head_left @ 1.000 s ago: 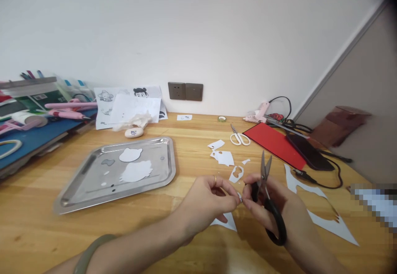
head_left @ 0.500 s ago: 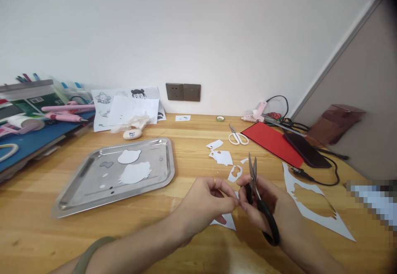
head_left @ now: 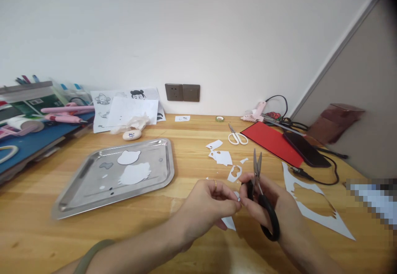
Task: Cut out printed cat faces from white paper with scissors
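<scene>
My right hand (head_left: 276,201) grips black-handled scissors (head_left: 260,195), blades pointing up and nearly closed. Its fingertips meet those of my left hand (head_left: 206,206), which wears a gold ring and pinches a tiny white paper piece (head_left: 238,199). Both hands hover low over the wooden table (head_left: 192,150), near the front centre. A white paper scrap (head_left: 229,223) lies under them. A steel tray (head_left: 93,195) to the left holds white cat-shaped cutouts (head_left: 135,173).
Paper offcuts (head_left: 221,156), white scissors (head_left: 237,137), red card (head_left: 273,142), a phone on a cable (head_left: 305,149), a pink glue gun (head_left: 256,113) and a large cut sheet (head_left: 313,201) lie right. Printed sheets (head_left: 130,108) lean on the wall. A blue shelf of pens (head_left: 34,133) stands left.
The scissor blades swung a little left and back and closed slightly. Both hands stayed together at the same spot, fingertips still pinching the small piece.
</scene>
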{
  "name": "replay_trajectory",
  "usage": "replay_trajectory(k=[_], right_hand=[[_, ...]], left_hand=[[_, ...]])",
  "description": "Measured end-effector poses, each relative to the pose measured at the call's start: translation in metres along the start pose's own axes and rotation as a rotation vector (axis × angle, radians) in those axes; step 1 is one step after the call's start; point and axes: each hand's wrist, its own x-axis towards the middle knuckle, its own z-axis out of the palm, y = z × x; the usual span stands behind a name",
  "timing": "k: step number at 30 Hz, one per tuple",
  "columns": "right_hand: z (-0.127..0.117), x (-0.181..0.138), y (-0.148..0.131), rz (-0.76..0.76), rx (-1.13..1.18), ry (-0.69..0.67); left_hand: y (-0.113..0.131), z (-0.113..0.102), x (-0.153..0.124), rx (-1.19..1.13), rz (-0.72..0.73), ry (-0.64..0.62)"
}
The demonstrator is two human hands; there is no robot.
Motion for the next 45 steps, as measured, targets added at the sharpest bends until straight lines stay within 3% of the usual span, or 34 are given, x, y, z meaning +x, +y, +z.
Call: replay_trajectory(k=[12,18,21,24,45], right_hand=[[0.001,0.002,-0.001,0.051,0.108,-0.020],[-0.004,-0.003,-0.005,0.071,0.246,-0.353],[-0.003,-0.007,-0.003,0.086,0.280,-0.438],[0.000,-0.011,-0.001,0.140,0.301,-0.433],[0.001,-0.011,-0.010,0.121,0.225,-0.380]], left_hand=[[0.007,-0.002,-0.002,-0.049,0.117,0.060],[0.019,-0.006,-0.009,-0.107,0.173,0.068],[0.021,-0.010,-0.010,-0.125,0.221,0.045],[0.021,-0.012,-0.010,-0.132,0.240,0.027],[0.026,-0.011,-0.010,-0.157,0.193,0.036]])
